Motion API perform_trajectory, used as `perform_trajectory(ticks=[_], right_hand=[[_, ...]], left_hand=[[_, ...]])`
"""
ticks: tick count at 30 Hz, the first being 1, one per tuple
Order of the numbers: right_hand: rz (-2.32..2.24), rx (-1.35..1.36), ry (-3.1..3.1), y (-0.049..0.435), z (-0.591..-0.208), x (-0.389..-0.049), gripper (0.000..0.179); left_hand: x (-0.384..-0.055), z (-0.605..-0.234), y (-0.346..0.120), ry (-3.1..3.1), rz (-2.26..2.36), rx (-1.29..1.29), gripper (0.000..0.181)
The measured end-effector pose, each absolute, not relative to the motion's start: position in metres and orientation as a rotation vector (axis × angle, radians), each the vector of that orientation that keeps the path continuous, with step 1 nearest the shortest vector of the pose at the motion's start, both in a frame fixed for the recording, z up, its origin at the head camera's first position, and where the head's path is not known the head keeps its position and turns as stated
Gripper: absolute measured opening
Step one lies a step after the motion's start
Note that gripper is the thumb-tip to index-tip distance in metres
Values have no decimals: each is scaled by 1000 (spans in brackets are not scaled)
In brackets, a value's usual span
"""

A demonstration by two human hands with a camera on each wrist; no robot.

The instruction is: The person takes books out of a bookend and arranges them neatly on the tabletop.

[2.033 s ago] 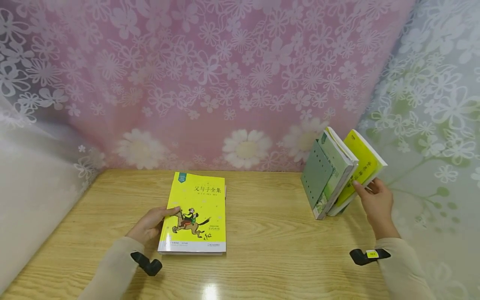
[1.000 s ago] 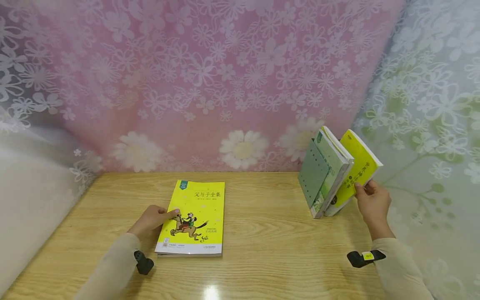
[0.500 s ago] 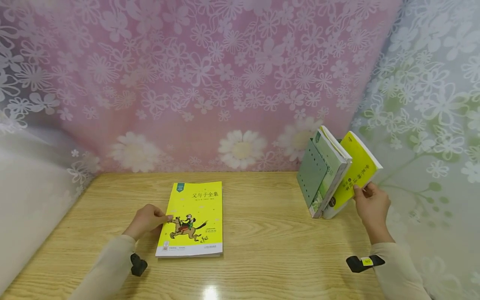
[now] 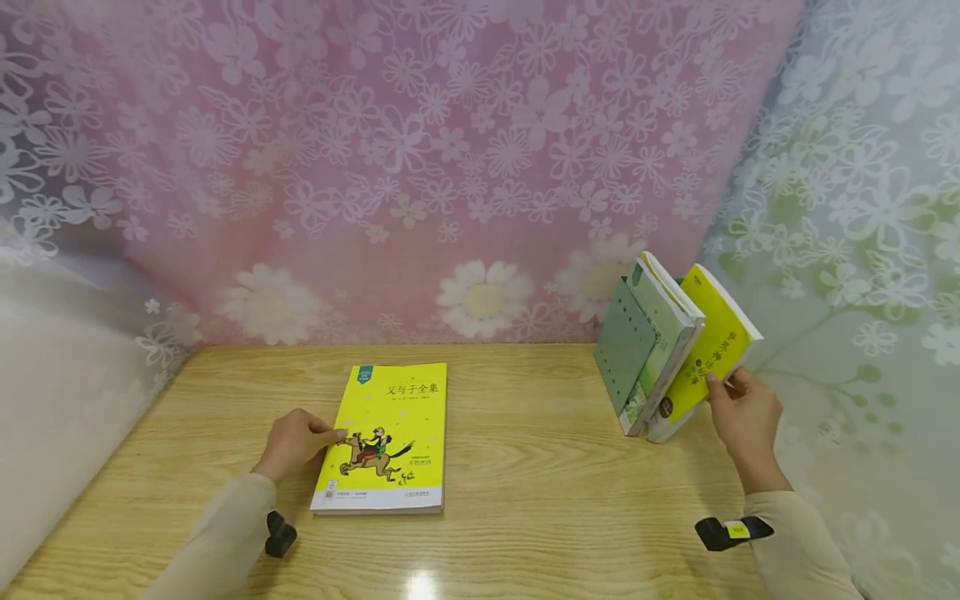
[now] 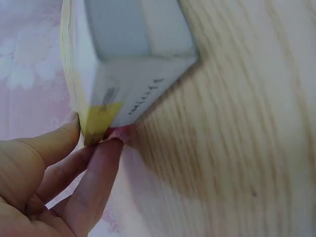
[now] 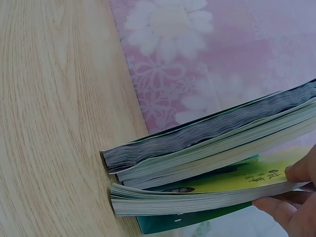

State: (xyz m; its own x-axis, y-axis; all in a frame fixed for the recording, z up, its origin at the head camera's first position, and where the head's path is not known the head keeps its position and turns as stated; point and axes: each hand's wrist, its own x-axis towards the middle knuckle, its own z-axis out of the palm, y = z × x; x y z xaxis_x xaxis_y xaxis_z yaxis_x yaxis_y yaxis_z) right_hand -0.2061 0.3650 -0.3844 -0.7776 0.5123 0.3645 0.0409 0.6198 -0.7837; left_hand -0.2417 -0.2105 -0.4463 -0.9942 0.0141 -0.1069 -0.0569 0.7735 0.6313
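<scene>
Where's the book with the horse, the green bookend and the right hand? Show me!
Horse book (image 4: pixel 387 437): head view, middle of its front cover.
Green bookend (image 4: pixel 624 348): head view, its flat side panel.
Right hand (image 4: pixel 747 417): head view, back of the hand.

Yellow book (image 4: pixel 393 425) face-up, another (image 4: pixel 709 346) tilted

White glare on near tabletop (image 4: pixel 525 483)
</scene>
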Motion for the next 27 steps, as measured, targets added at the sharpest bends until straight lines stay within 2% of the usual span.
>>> perform_trajectory(ticks=[6,14,19,27], right_hand=[[1032,-409,-2288,361,-383,-202,32],[1085,-435,-2277,359,-381,-196,34],[1123,-467,-2289,363,-380,-188,35],[1183,-484,-2283,370,-376,-176,38]], left_hand=[[-242,-448,-209,2873,1066,-11,24],[-241,-449,-212,2849,1087,17,29],[-243,-449,-216,2844,1086,19,34],[-247,-438,-223,2801,1148,15,54]])
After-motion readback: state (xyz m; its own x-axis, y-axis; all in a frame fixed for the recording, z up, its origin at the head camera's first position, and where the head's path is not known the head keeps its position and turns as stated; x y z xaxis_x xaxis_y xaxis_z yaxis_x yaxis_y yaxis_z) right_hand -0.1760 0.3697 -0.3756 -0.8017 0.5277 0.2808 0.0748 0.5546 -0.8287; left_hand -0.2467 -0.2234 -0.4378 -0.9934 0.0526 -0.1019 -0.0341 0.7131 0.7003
